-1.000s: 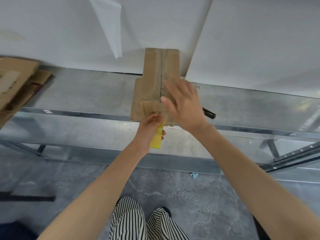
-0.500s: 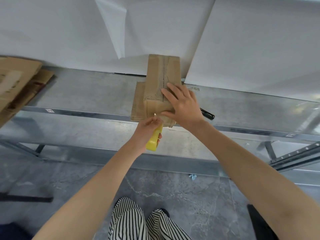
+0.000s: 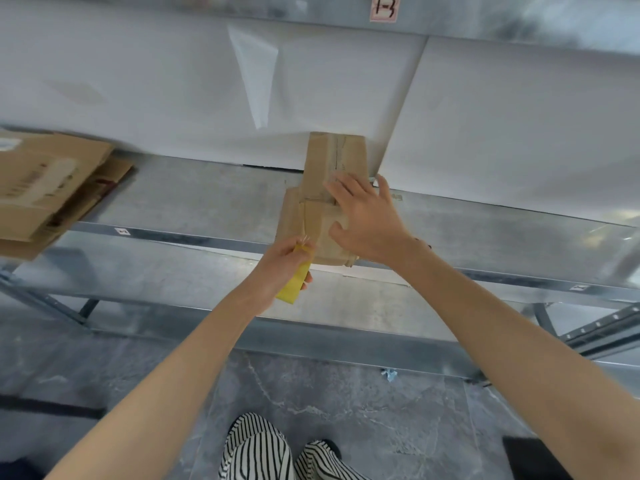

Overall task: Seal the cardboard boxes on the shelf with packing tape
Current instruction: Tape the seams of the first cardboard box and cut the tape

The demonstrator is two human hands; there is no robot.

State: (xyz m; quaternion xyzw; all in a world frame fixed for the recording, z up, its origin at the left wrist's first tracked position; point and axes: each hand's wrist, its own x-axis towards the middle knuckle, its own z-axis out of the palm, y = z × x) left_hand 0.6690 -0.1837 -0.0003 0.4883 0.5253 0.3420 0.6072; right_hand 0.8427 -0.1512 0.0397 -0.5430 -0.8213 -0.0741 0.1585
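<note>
A small brown cardboard box [image 3: 322, 188] stands on the metal shelf [image 3: 194, 202], its near end at the shelf's front edge. Brown tape covers its top and front. My right hand [image 3: 367, 220] lies flat on the box's top and near corner, fingers spread and straight. My left hand [image 3: 280, 268] grips a yellow tool [image 3: 296, 284] just in front of the box's lower front face, its tip at the tape there. What kind of tool it is stays unclear.
Flattened cardboard boxes [image 3: 41, 188] lie at the shelf's left end. White panels [image 3: 502, 126] back the shelf, and a label reading 1-3 [image 3: 384, 6] sits above. A lower shelf [image 3: 173, 282] and the grey floor are below, with my striped trousers [image 3: 263, 452].
My right hand came down from above the box and now presses flat on it, slightly nearer the front corner. My left hand with the yellow tool stayed at the front face. The camera tilted up.
</note>
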